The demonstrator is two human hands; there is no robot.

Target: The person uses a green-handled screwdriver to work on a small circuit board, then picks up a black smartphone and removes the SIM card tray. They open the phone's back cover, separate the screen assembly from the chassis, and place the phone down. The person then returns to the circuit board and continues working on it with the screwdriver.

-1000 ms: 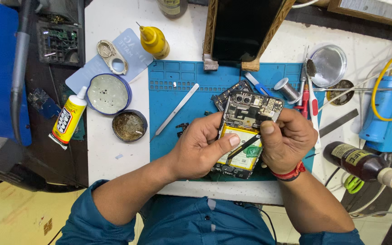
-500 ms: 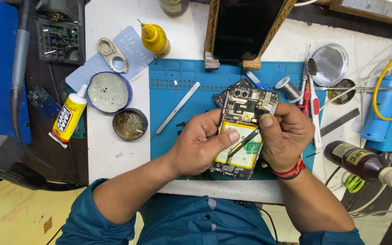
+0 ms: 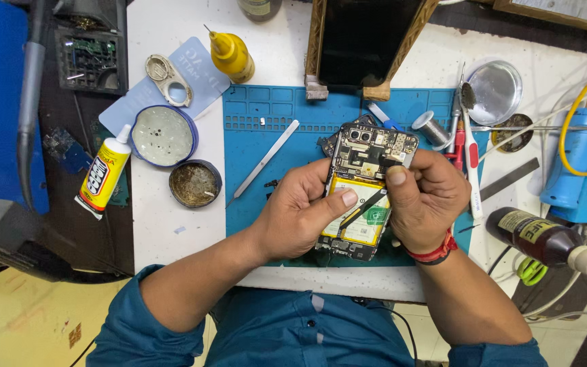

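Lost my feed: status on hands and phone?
Left hand and right hand both grip the opened phone over the blue mat. Nothing in the way.

View: head camera, single, worn by the person. Position: above the bench, looking almost straight down. Distance: close, at arm's reach. Centre of frame: left hand (image 3: 300,214) and right hand (image 3: 426,200); forearms and blue sleeves enter from the bottom edge. Beneath the hands: blue mat (image 3: 266,129). Far bench edge: top of frame. Shared coverage: none, sole view.
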